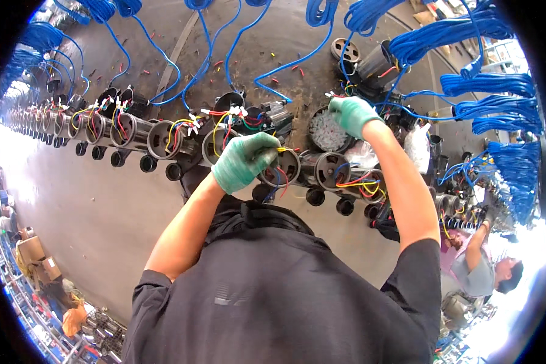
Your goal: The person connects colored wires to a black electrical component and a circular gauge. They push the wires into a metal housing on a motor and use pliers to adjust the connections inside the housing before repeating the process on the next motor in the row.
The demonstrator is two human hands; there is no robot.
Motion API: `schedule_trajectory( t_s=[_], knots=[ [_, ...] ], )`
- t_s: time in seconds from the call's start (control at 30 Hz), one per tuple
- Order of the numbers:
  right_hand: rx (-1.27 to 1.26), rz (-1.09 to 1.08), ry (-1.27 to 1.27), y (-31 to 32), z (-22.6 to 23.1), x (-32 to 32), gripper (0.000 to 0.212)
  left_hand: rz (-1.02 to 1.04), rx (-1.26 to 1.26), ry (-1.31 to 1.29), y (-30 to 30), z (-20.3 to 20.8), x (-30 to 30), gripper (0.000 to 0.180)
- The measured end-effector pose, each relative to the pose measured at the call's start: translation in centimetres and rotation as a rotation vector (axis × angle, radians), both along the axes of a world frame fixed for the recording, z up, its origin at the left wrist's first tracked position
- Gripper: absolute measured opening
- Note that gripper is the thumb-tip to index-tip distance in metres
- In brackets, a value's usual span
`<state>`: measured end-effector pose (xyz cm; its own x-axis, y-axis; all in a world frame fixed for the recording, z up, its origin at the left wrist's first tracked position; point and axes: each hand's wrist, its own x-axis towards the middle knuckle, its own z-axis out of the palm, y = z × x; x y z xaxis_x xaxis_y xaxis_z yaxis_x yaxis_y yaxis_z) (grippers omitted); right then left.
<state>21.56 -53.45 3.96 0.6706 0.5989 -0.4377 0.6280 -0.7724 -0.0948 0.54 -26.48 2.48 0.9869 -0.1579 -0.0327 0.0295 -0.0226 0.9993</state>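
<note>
My left hand (246,162), in a green-palmed glove, is closed with thumb and forefinger on a yellow wire (281,149). Just beside it lies an open-ended metal motor housing (289,165), with red and blue wires hanging from its mouth. My right hand (353,115), gloved alike, is above the rim of a round tub of small, whitish translucent connectors (327,134). Its fingers are bent together, and whatever may be between them is too small to make out. Left of my left hand, another housing (213,147) carries red and yellow wires with white connectors.
A long row of wired metal housings (124,130) runs along the bench edge. Coiled blue cables (449,33) line the far side. Clear plastic bags (416,145) lie right of the tub. A co-worker (476,261) reaches toward the bench at far right.
</note>
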Motion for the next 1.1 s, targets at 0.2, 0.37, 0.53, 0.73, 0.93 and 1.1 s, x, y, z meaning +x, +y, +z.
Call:
schedule_trajectory(
  t_s=[0.2, 0.37, 0.53, 0.73, 0.93, 1.1],
  knots=[
    [-0.273, 0.022, 0.071, 1.0, -7.5, 0.6, 0.031, 0.025, -0.111, 0.096, 0.4, -0.2, 0.1, 0.018],
    [-0.236, 0.169, 0.022, 0.1, -9.5, 1.0, 0.020, 0.005, -0.147, 0.112, 0.4, -0.1, 0.2, 0.018],
    [-0.177, 0.053, 0.032, -0.2, -5.7, 0.2, 0.021, 0.012, -0.157, 0.114, 0.5, -0.4, 0.2, 0.018],
    [0.283, -0.226, 0.135, 0.1, 1.9, -3.5, 0.030, 0.040, -0.126, 0.095, 0.2, -0.3, 0.2, 0.017],
    [0.825, -0.184, 0.098, 1.6, 4.3, -10.9, 0.026, 0.036, -0.134, 0.119, 0.3, 0.1, 0.1, 0.018],
    [1.248, -0.122, -0.018, 4.1, 2.8, -15.1, 0.017, 0.046, -0.136, 0.112, 0.2, 0.1, 0.1, 0.019]
  ],
)
